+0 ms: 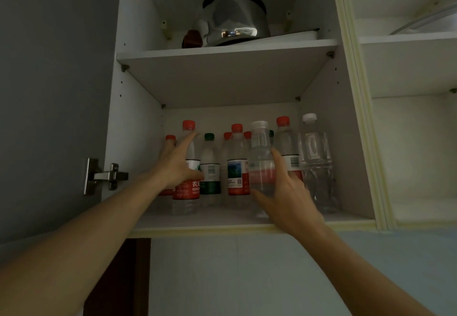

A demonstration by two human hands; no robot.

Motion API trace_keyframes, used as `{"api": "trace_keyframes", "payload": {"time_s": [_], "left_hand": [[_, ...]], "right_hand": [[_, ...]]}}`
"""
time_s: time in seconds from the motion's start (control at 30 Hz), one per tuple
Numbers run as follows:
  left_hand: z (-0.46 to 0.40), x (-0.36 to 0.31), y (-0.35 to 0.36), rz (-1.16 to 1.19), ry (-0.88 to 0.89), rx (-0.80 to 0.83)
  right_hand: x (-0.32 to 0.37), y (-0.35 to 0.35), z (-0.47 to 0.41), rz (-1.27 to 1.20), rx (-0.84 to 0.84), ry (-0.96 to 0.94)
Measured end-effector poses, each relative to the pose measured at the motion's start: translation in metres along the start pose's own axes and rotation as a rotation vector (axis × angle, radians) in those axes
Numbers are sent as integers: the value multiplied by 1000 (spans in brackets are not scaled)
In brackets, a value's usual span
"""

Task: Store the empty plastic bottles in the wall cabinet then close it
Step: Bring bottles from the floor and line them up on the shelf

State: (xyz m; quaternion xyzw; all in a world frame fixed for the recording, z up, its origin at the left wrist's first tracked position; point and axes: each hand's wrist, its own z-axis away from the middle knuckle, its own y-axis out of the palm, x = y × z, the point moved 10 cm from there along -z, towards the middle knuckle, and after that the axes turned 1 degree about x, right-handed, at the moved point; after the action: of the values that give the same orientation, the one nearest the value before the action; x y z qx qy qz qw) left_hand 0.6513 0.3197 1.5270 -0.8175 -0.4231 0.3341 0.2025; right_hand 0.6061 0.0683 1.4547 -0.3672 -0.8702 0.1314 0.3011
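Note:
Several empty plastic bottles stand upright on the bottom shelf (222,219) of the open wall cabinet. My left hand (176,165) is spread against a red-capped bottle (189,167) with a red label at the left of the row. My right hand (284,192) is around a clear bottle with a white cap and pink label (261,157) at the front, thumb under it and fingers on its right side. A green-capped bottle (210,167) and more red-capped ones stand between. A clear unlabelled bottle (315,157) stands at the far right.
The grey cabinet door (54,93) hangs open to the left on a metal hinge (106,176). A steel kettle (235,19) sits on the upper shelf. Another open white compartment (415,118) lies to the right. A tiled wall runs below the cabinet.

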Motion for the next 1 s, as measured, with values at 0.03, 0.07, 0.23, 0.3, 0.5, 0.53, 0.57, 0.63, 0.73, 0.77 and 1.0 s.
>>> {"api": "trace_keyframes", "payload": {"time_s": [0.03, 0.07, 0.23, 0.3, 0.5, 0.53, 0.57, 0.63, 0.73, 0.77, 1.0], "left_hand": [[-3, -1, -1, -52, -1, 30], [-7, -2, -2, -105, -2, 57], [-22, -3, -14, -416, -70, 138], [-25, 0, -20, -583, -92, 136], [-29, 14, -37, -958, -81, 38], [-29, 17, -38, -992, -81, 22], [-29, 20, -40, -1027, -86, 9], [-28, 25, -44, -1101, -104, -7], [-24, 29, -49, -1203, -111, -13], [-22, 29, -49, -1231, -100, -23], [3, 17, -38, -1153, -81, -152]], "right_hand": [[-1, 0, 0, -7, 1, 0], [-1, 0, -1, -17, 2, 1], [-7, 1, -3, -23, 11, -5], [-6, 2, -3, -28, 4, -17], [-7, -1, -1, -15, -28, -3], [-7, -1, -1, -16, -26, 2], [-8, -1, 0, -20, -21, 9], [-8, -1, 0, -24, -15, 17], [-6, -2, 0, -29, -23, 9], [-6, -3, 0, -27, -24, 9], [-5, -1, -1, -49, 1, 16]]}}
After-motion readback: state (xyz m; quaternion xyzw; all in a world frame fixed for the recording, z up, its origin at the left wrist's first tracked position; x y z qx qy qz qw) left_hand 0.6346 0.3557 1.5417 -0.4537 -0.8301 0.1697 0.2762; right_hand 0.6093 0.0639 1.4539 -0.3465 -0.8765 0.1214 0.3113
